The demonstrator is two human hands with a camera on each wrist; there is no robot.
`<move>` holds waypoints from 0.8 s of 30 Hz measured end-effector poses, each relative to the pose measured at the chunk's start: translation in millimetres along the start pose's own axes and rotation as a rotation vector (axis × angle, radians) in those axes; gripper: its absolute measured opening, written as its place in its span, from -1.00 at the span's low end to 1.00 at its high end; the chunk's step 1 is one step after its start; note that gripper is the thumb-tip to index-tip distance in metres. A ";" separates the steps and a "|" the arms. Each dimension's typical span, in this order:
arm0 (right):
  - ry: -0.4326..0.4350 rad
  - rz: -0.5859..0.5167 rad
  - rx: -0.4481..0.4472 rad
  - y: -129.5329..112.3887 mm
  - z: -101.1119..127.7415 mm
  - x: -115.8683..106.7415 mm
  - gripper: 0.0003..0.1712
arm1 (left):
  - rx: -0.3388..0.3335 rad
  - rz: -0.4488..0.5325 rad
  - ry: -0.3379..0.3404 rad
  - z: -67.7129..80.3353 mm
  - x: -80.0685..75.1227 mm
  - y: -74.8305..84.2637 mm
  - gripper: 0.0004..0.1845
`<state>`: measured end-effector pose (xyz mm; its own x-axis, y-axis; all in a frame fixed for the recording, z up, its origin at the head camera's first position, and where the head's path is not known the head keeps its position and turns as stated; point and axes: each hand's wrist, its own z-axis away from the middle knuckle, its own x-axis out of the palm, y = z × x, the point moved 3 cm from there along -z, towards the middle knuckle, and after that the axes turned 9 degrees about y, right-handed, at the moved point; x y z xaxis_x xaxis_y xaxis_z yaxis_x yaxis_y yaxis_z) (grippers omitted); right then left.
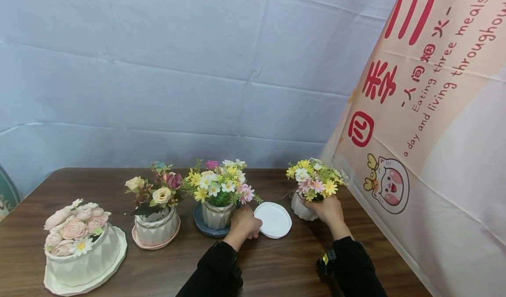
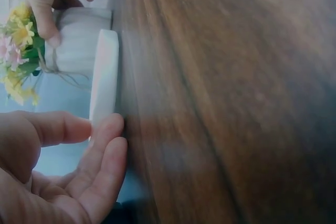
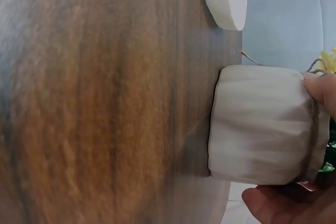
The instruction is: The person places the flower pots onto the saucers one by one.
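A small white ribbed pot (image 1: 301, 210) of yellow, pink and white daisies (image 1: 315, 180) stands at the right of the brown table (image 1: 118, 182). My right hand (image 1: 318, 208) grips it from the near side. In the right wrist view the pot (image 3: 262, 124) is upright on the wood, with fingers (image 3: 321, 90) curled round its upper part. A bare white saucer (image 1: 273, 219) lies just left of the pot. My left hand (image 1: 254, 229) pinches the saucer's left rim; in the left wrist view the saucer (image 2: 105, 72) sits between thumb and fingers (image 2: 111, 128).
Left of the saucer a grey pot of daisies (image 1: 216, 213) stands on a dark blue saucer. Further left are a rose pot on a pink saucer (image 1: 156, 230) and a large white pot of pink roses (image 1: 81, 255). A printed banner (image 1: 419, 125) hangs at the right.
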<state>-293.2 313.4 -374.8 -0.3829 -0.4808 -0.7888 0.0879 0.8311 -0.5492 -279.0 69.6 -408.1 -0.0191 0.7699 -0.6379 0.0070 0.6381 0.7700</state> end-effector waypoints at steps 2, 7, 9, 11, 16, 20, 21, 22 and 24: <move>0.004 -0.011 -0.004 0.3 -0.3 0.8 -0.04 | 0.006 -0.006 0.002 0.3 -0.5 0.7 -0.81; 0.011 -0.027 -0.009 1.1 -1.3 2.3 -0.02 | 0.037 -0.038 0.006 0.9 -0.1 1.1 -0.78; 0.015 -0.032 -0.022 1.2 -2.2 2.3 -0.02 | 0.041 -0.047 0.006 0.9 0.3 0.6 -0.77; 0.013 -0.037 -0.028 2.5 -2.9 2.3 -0.03 | 0.041 -0.047 0.003 0.7 1.1 0.0 -0.77; 0.025 -0.036 -0.035 3.0 -4.1 2.2 -0.02 | 0.025 -0.029 -0.006 -0.4 2.3 -2.2 -0.78; 0.028 -0.040 -0.029 1.2 -4.4 2.6 -0.03 | 0.005 -0.003 -0.015 -0.6 1.7 -2.7 -0.82; 0.025 -0.042 -0.024 0.9 -4.4 2.8 -0.03 | 0.001 0.004 -0.017 -0.5 1.4 -2.6 -0.83; 0.021 -0.042 -0.020 0.6 -4.5 3.0 -0.03 | -0.002 0.009 -0.020 -0.4 1.1 -2.4 -0.83; 0.010 -0.034 -0.012 0.5 -4.9 3.5 -0.02 | -0.008 0.013 -0.023 -0.3 0.3 -2.1 -0.84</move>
<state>-299.0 313.5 -376.5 -0.3946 -0.5064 -0.7667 0.0635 0.8174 -0.5726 -279.3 68.5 -409.9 0.0041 0.7783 -0.6279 -0.0009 0.6279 0.7783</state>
